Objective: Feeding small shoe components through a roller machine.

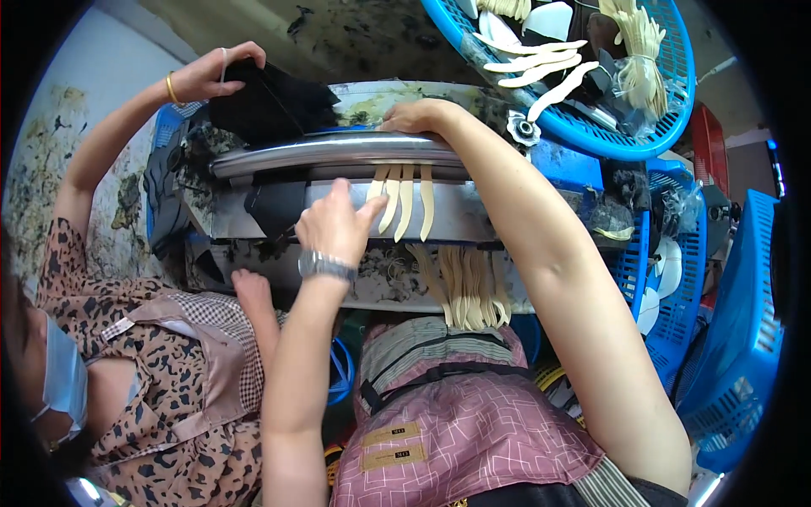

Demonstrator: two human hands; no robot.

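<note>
A round blue basket [672, 93] sits past the machine's far right corner, holding loose cream strips, a tied bundle of them and some white and dark pieces. More blue crates [735, 338] crowd the right side. At the machine's left end a co-worker in a spotted blouse holds a black piece [270, 101] up with one hand [203, 76]; their other hand [251, 291] rests low against the machine's front edge. A grimy metal machine [253, 215] with a long shiny roller bar [338, 152] runs across the middle.

The bar covers the upper ends of the cream strips [404, 198], and the person's right hand [418, 114] lies flat over its far edge, fingers spread, gripping nothing that can be seen. The left hand [338, 224], a watch at its wrist, pinches loosely at the leftmost strip; the fingertips are partly hidden. Four thin, pale, curved strips hang side by side from under the bar at the machine's middle. A denser bunch [465, 291] dangles over the front edge, above a pink checked apron [456, 422].
</note>
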